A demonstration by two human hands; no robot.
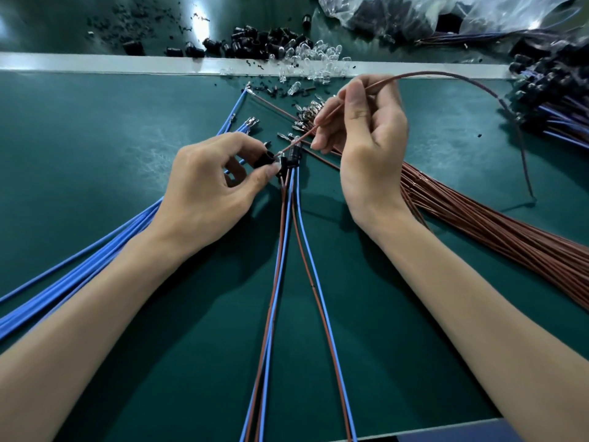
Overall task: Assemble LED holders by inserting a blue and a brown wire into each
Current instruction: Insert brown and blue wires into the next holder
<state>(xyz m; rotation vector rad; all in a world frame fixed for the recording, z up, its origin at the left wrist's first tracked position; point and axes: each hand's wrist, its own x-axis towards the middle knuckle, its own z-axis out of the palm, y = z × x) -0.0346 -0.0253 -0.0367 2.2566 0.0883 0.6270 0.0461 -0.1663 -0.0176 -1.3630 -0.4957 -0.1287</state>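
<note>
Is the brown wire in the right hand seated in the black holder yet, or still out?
Not seated: brown wire tip shows bare at the holder that the left hand pinches.

We see a dark green mat [95, 154] with a plain white strip [95, 63] across it. The blue wires [79, 275] are bright blue, and the brown wires [510, 237] are red-brown. The single wire [439, 72] is red-brown too, darker at its far end. The holder [265, 158] is black. The pile of holders [261, 39] is shiny black. The LEDs [318, 55] are clear like glass. The wire tips [251, 122] are silver. The bag [494, 14] is see-through with white shine.
</note>
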